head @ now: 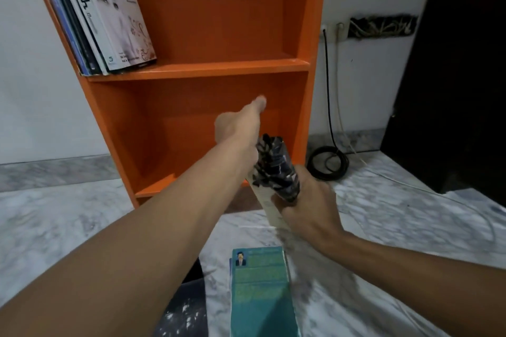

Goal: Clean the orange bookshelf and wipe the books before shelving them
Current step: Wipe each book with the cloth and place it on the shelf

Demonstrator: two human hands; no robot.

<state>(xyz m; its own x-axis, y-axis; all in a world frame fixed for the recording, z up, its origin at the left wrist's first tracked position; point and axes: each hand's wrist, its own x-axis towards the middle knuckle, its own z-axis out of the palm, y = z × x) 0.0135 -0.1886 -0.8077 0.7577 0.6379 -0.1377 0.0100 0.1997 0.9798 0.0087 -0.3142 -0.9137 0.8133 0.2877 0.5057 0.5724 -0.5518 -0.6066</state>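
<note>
Up-left of the hands, shelved books (109,16) lean in the orange bookshelf (219,68): at least four. Left hand (238,124) is blurred, so I can't tell its grip. One teal book (260,290) lies below on the floor (246,232). One held book (264,201) and one soft cloth (273,167) are gripped in the right hand (309,210). The book looks light, stiff and maybe slick, so hold it mid-spine.

One orange bookshelf (219,66) shows two compartments. In its upper one lean at least four books (109,16); the exact count is unclear. In front of it are two hands, left hand (238,123) and right hand (309,208), one pale book (267,206), one patterned cloth (276,167) and one teal book (260,290). To its right lies one coiled black cable (327,163).
</note>
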